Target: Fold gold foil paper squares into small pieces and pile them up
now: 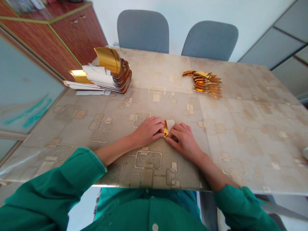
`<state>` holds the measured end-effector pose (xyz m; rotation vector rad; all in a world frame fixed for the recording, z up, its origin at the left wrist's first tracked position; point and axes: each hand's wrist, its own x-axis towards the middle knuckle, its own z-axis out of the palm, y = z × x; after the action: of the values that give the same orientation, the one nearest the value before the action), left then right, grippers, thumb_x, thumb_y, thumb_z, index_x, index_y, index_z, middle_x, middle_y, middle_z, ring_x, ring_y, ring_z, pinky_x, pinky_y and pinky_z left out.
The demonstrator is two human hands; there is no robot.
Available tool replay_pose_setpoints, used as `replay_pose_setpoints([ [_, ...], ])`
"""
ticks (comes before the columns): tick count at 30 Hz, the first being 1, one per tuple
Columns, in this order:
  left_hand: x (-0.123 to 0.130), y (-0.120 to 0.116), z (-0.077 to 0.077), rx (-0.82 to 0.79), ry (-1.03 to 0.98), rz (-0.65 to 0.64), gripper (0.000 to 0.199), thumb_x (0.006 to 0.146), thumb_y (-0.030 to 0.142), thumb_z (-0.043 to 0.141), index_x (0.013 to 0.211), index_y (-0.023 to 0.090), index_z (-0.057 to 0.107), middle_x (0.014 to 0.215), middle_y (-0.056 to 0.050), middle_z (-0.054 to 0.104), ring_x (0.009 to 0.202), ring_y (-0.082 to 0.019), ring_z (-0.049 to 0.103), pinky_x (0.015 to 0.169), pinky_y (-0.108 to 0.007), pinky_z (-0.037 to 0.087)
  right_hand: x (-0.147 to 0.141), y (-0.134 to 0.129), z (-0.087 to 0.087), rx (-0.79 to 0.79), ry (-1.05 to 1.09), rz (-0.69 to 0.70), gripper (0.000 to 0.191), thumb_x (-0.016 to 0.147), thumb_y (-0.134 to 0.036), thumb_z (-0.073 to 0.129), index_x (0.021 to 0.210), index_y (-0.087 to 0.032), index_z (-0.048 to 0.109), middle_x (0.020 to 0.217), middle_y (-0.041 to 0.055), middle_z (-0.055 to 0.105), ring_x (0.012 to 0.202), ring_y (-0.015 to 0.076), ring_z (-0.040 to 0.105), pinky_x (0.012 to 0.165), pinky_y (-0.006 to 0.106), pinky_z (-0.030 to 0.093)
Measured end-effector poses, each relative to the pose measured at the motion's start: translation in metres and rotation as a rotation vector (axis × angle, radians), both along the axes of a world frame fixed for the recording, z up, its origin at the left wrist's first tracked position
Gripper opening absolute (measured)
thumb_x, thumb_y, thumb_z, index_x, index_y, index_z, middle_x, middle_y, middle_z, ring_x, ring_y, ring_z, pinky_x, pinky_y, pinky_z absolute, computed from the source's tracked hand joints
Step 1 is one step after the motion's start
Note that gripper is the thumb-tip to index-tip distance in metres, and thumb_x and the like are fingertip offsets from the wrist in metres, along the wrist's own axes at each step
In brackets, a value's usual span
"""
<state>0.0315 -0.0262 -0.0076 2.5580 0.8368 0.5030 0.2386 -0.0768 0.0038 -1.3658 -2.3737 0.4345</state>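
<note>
A small piece of gold foil paper [166,129] with a white back is partly folded, low over the table in front of me. My left hand [152,129] pinches its left side with closed fingers. My right hand [182,138] grips the right side, thumb and fingertips pressed together at the lower edge. The fingers of both hands cover much of the paper, so its full shape is hidden. Farther back on the right lies a row of folded gold paper pieces [204,82]. At the back left stands a stack of gold and white paper sheets [108,72], some curled upward.
A patterned cover lies over the table [231,128]. Behind its far edge are two grey chairs, one on the left [143,31] and one on the right [211,40]. A red-brown cabinet [78,33] borders the back left corner.
</note>
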Motion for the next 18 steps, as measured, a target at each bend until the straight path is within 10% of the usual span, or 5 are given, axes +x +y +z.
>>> replay_pose_setpoints([
  [18,0.0105,-0.0033,0.0040,0.014,0.075,0.145,0.018,0.092,0.030,0.064,0.081,0.016,0.059,0.093,-0.005,0.059,0.091,-0.022,0.053,0.079,-0.034,0.040,-0.0004,0.0000,-0.0085,0.010,0.023,-0.059,0.018,0.089,-0.024,0.065,0.074,-0.021,0.055,0.082,0.0032,0.060,0.083,0.0214,0.050,0.078,0.035,0.036],
])
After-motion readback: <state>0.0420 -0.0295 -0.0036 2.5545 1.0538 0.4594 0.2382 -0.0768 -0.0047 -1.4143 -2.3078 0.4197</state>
